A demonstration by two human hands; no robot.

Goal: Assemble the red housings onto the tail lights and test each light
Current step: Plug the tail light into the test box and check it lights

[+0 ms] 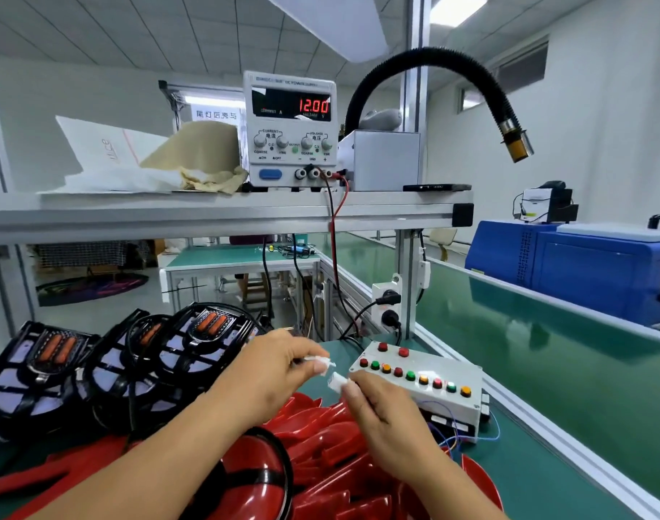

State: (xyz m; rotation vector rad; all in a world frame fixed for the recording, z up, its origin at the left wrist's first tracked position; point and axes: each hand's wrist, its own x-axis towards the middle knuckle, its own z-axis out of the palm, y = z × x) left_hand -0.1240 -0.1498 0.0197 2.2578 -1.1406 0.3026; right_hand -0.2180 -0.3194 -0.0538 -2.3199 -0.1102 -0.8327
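body check: i see two bare hands | left hand (275, 369), left forearm (163, 456) uncovered to the frame edge | right hand (381, 410), right forearm (452, 486) likewise | fingernails (320, 366) plain, unpainted

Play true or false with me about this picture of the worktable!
1. The power supply display reads 12.00. True.
2. Nobody is holding anything. False: the left hand pinches a white connector, and the right hand pinches a second connector.
3. The button box has only blue buttons. False: they are red, green and orange.
4. Red housings lie piled below the hands. True.
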